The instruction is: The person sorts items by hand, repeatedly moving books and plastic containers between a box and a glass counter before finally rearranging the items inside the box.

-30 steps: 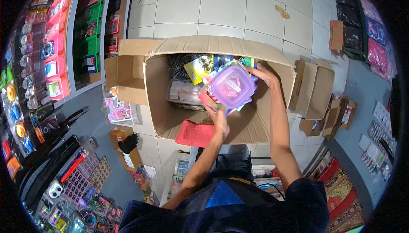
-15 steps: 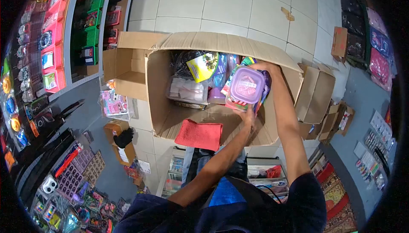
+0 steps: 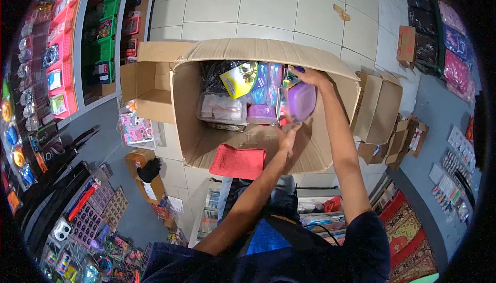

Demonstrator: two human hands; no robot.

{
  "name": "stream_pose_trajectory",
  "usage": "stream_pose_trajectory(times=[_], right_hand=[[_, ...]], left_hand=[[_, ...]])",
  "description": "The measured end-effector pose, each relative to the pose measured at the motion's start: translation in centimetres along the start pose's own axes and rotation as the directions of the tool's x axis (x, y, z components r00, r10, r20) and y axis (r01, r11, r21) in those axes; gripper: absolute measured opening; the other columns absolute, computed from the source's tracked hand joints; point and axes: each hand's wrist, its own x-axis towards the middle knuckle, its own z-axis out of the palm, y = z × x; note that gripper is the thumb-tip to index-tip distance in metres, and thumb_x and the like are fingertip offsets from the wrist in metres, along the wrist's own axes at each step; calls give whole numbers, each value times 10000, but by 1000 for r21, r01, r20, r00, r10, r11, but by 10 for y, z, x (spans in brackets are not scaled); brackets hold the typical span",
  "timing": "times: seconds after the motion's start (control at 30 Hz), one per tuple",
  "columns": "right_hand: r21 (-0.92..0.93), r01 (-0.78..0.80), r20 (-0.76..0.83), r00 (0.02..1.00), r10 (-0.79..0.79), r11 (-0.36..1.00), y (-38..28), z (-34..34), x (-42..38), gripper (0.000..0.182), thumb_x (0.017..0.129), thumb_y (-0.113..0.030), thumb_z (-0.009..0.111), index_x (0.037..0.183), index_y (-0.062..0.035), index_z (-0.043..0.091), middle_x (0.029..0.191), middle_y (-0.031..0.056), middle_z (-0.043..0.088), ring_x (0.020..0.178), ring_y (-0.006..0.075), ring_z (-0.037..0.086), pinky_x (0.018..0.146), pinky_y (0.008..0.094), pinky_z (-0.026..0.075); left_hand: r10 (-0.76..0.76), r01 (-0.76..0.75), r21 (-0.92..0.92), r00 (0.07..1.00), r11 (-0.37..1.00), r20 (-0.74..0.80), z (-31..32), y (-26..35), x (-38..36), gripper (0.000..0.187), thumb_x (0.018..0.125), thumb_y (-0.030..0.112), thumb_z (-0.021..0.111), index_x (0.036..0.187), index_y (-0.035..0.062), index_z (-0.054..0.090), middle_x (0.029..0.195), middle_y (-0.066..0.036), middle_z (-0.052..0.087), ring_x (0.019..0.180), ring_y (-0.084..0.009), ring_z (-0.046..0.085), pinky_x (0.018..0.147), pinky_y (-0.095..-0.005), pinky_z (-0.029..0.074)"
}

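A large cardboard box (image 3: 248, 50) lies open in front of me. Inside its right part, a purple lidded plastic container (image 3: 301, 101) is tilted on its side against several colorful packets (image 3: 282, 108). My right hand (image 3: 311, 77) curls over the far end of the packets. My left hand (image 3: 287, 139) grips their near end, just below the container. To the left are another purple container (image 3: 261, 113), a clear box of white items (image 3: 223, 108), a yellow-labelled package (image 3: 239, 80) and black plastic (image 3: 215, 76). A red cloth (image 3: 238, 162) hangs over the near edge.
Smaller open cartons flank the box at left (image 3: 155, 89) and right (image 3: 380, 108). Shelves with pink baskets (image 3: 60, 71) and green baskets (image 3: 101, 50) stand at left. A small carton with a black glove-like item (image 3: 149, 170) sits lower left. A patterned rug (image 3: 411, 231) lies lower right.
The purple container and packets have been lowered rightward into the box and tipped from lid-up onto their side. Both hands moved with them. The view has shifted slightly.
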Motion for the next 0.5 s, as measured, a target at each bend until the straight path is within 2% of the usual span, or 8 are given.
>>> stream_pose_trajectory(times=[0.1, 0.17, 0.2, 0.3, 0.33, 0.4, 0.43, 0.5], right_hand=[[20, -3, -69, 998, 5, 1000, 16, 13, -2, 667, 775, -529, 487, 1264, -90, 375, 1309, 179, 346, 1228, 298, 308, 1000, 357, 263], [163, -43, -8, 999, 45, 986, 12, 13, -17, 586, 783, -474, 512, 1203, -73, 438, 1221, 186, 440, 1151, 309, 402, 949, 365, 320], [235, -59, 22, 998, 56, 970, 4, 13, -26, 546, 786, -447, 524, 1172, -64, 470, 1177, 190, 486, 1112, 314, 450, 923, 369, 349], [234, 56, -276, 961, 11, 971, -65, 4, -71, 434, 775, -358, 570, 1060, -33, 530, 1029, 181, 572, 986, 311, 535, 849, 373, 396], [309, 64, -273, 962, 24, 949, -86, 9, -76, 398, 765, -296, 595, 1044, -22, 522, 1008, 181, 570, 971, 312, 534, 837, 380, 401], [415, 121, -286, 958, 3, 902, -86, 49, -56, 430, 763, -291, 599, 1077, -15, 497, 1042, 198, 543, 998, 326, 511, 853, 384, 394], [465, 143, -292, 957, -2, 873, -84, 72, -47, 447, 763, -288, 601, 1094, -11, 485, 1059, 206, 530, 1012, 334, 500, 861, 385, 390], [394, 56, -357, 929, 97, 917, -96, 99, -32, 515, 749, -294, 616, 1140, -7, 443, 1118, 231, 475, 1060, 355, 456, 887, 388, 375]], left_hand=[[-88, 93, -79, 994, 992, 70, -6, 11, -1, 702, 660, 266, 715, 1199, 46, 323, 1161, -113, 443, 1043, -211, 442, 885, -328, 342], [-138, 141, -25, 987, 990, 88, -13, 89, -52, 619, 689, 276, 692, 1167, 51, 370, 1118, -107, 465, 1024, -198, 449, 870, -320, 348], [-35, 15, 153, 991, 988, 127, -21, 81, -39, 566, 734, 326, 630, 1185, 101, 373, 1150, -73, 442, 1025, -216, 436, 806, -363, 394], [130, -131, -1, 981, 991, 142, -48, 88, -41, 464, 763, 312, 602, 1129, 90, 425, 1110, -88, 465, 997, -198, 451, 820, -320, 389], [112, -123, 82, 985, 989, 131, -50, 130, -69, 415, 774, 271, 605, 1095, 66, 441, 1069, -106, 480, 965, -183, 464, 817, -302, 390], [566, -582, 185, 813, 792, 135, -77, 135, -54, 409, 780, 224, 612, 1096, 29, 438, 1063, -123, 479, 957, -188, 470, 825, -311, 383], [681, -627, 408, 732, 663, 17, -88, 145, -46, 437, 777, 196, 624, 1108, -7, 423, 1052, -139, 483, 976, -195, 463, 844, -316, 373], [702, -591, 480, 709, 648, -74, -116, 157, -10, 456, 773, 194, 605, 1099, -65, 418, 1092, -213, 475, 992, -292, 478, 847, -357, 378]])
